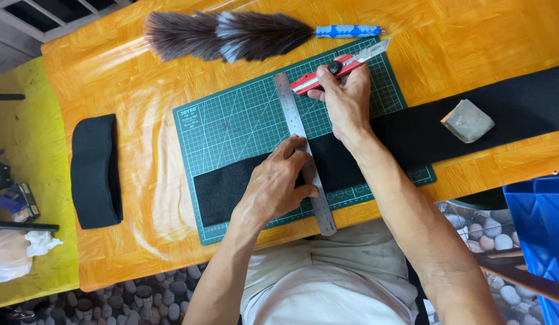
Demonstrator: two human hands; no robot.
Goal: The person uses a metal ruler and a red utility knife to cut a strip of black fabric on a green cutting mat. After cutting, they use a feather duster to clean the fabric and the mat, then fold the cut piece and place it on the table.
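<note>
Orange wooden worktop [135, 78]: left hand [273, 183] is pinning steel ruler [303, 150] on black fabric strip [412, 129]; right hand [345, 99] is gripping red utility knife [336, 67]; best keeping blade against ruler

A long strip of black fabric [412, 135] is lying flat across a green gridded cutting mat [231, 120], a slim steel ruler [302, 150] is resting crosswise over it, running nearly straight away from the person, and a red-handled utility knife [339, 66], blade extended, is tilting at the ruler's far end.
</note>
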